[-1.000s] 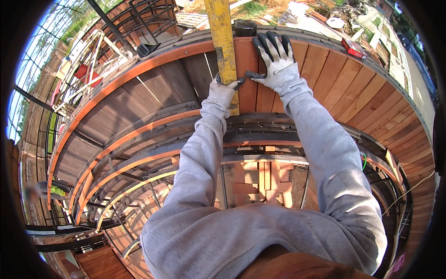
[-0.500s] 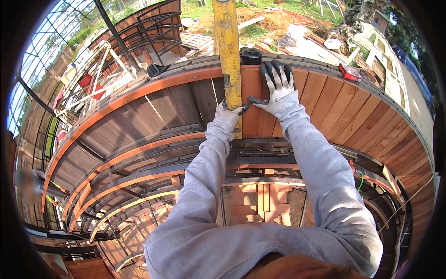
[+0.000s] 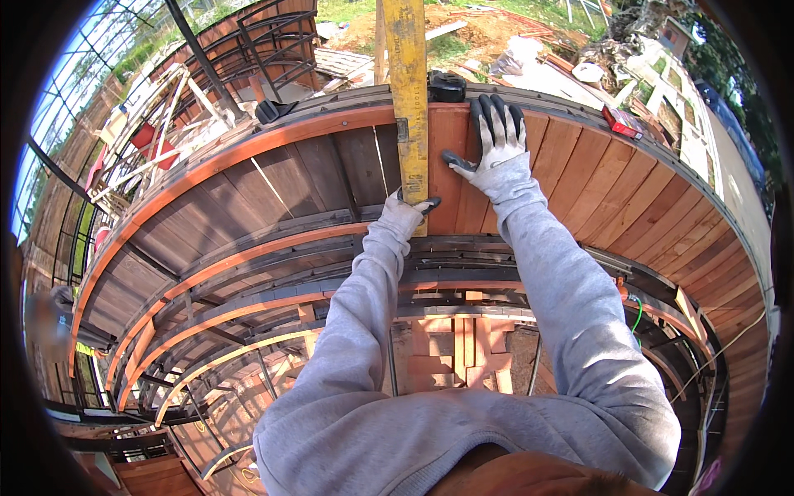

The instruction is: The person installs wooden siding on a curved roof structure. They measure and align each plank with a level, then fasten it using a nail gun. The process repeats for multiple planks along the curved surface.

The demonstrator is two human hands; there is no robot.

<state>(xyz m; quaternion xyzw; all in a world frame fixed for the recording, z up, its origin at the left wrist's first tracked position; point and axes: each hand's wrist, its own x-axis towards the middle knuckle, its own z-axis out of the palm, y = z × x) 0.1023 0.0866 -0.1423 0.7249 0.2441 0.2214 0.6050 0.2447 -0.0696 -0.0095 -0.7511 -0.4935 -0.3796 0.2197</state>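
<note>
A long, worn yellow spirit level (image 3: pixel 408 91) lies across the curved wooden deck, its far end reaching past the outer edge. My left hand (image 3: pixel 405 213), in a white and black glove, grips it near its lower end, with the thumb on the right-hand side. To the right of the level, my right hand (image 3: pixel 499 147), gloved alike, rests flat on the reddish planks (image 3: pixel 449 136). Its fingers stretch toward the outer edge, and its thumb points at the level without touching it. A black, compact case-like object (image 3: pixel 447 86) sits beyond the planks, beside the level.
Unfinished curved framing with an orange-brown edge strip (image 3: pixel 248 174) runs left over dark boards (image 3: pixel 240 198). A red box (image 3: pixel 622 121) sits on the right rim. Curved tiers (image 3: pixel 281 318) drop away below me, and a blurred person (image 3: pixel 48 322) is at far left.
My left hand has slid a little toward the level's lower end. My right thumb has shifted slightly away from the level. The whole view has moved up slightly.
</note>
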